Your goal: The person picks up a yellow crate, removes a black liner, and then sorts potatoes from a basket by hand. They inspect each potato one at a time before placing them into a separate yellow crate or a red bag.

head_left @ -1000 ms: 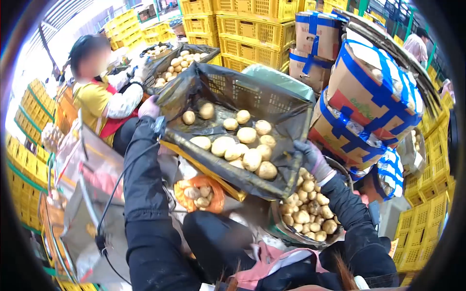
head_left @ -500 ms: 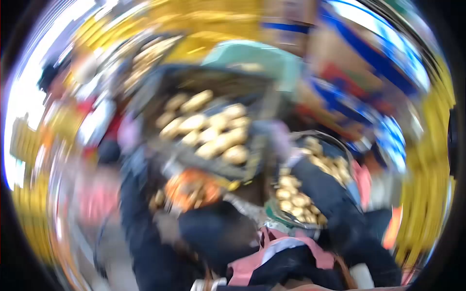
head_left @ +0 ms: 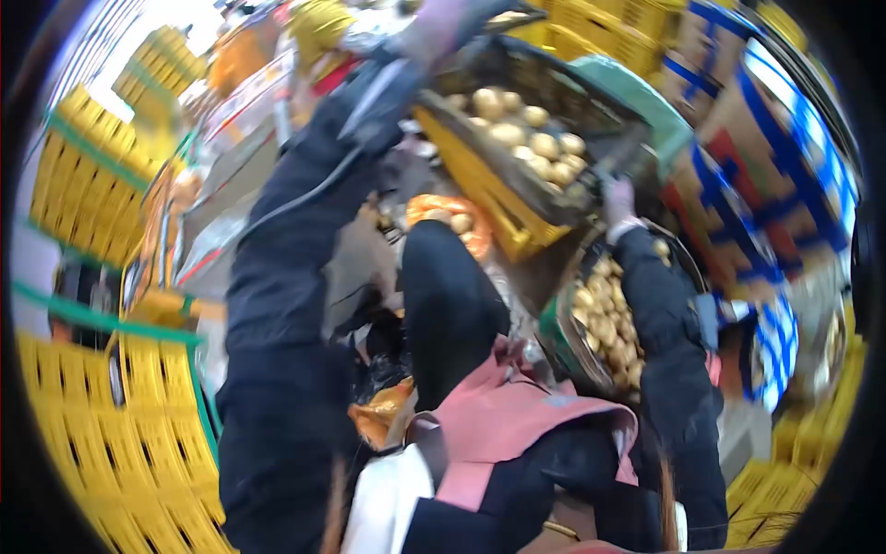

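A dark crate [head_left: 517, 171] holding several round, pale potatoes [head_left: 544, 145] sits tilted on a yellow crate [head_left: 489, 198]. My right hand [head_left: 620, 198], in a pinkish glove with grey fingers, grips the dark crate's right corner. At the top, my left hand [head_left: 445, 30], in a similar glove, is stretched out beyond the crate's upper left side, beside a dark edge; its fingers are blurred. Under my right forearm stands a round basket [head_left: 551, 323] of potatoes. An orange net bag [head_left: 432, 205] with potatoes lies by my knee.
Stacked yellow crates [head_left: 120, 415] stand at the left, with more at the top right. A pale green tub [head_left: 641, 92] is behind the dark crate. Boxes with blue straps [head_left: 784, 157] are piled at the right. Part of another person in yellow sleeves [head_left: 318, 32] shows at the top.
The view has swung, and the crates now appear higher and further right. My left hand has moved up and away from the dark crate's left side. A yellow crate now shows beneath it.
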`<state>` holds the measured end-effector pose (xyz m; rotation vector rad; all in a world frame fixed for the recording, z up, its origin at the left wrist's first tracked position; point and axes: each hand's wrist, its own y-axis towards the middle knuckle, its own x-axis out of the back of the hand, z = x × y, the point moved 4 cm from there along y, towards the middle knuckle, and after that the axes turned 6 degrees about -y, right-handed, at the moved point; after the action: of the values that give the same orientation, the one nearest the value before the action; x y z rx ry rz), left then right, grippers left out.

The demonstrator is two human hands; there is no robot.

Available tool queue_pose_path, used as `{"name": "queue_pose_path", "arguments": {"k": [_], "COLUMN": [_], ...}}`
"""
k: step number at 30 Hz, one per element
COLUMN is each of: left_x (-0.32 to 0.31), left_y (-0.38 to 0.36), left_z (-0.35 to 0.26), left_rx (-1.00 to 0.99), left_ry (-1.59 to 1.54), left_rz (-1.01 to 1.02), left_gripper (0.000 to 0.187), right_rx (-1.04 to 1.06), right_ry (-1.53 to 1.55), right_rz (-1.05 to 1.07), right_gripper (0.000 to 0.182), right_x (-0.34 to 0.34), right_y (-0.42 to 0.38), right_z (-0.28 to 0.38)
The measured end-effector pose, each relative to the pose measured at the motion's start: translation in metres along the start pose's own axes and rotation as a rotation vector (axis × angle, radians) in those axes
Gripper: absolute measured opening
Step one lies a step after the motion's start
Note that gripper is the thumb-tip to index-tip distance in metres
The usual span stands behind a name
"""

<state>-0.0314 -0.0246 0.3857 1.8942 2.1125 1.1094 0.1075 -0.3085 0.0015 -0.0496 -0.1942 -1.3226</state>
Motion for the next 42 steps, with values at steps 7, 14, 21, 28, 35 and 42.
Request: {"name": "queue_pose_path", "arguments": {"k": [7, 14, 21, 28, 35, 42], "left_x": [-0.136, -0.296, -0.249, -0.25, -0.26, -0.239], "left_y": [-0.156, -0.138, -0.131, -0.117, -0.108, -0.111], "left_z": [0.094, 0.167, 0.232, 0.189, 0.171, 0.189], "left_rx": [0.037, 0.19, -0.036, 0.061, 0.056, 0.095], "left_ry": [0.386, 0.824, 0.722, 0.824, 0.872, 0.863], "left_rz": [-0.091, 0.364, 0.452, 0.457, 0.47, 0.463], "left_gripper": [0.058, 0.075, 0.042, 0.043, 0.045, 0.047], "right_rx": [-0.002, 0.027, -0.503, -0.639, -0.504, -0.595], "right_ry": [-0.154, -0.137, 0.093, 0.189, 0.259, 0.082], "right_rz": [0.082, -0.132, -0.324, -0.262, -0.334, -0.174], "right_gripper": [0.03, 0.025, 0.016, 0.029, 0.012, 0.013], "right_x": [-0.001, 0.099, 0.164, 0.171, 0.171, 0.159], "right_y": [-0.074, -0.25, -0.341, -0.344, -0.367, -0.356], "right_z": [-0.127, -0.002, -0.041, -0.068, -0.032, -0.06]}}
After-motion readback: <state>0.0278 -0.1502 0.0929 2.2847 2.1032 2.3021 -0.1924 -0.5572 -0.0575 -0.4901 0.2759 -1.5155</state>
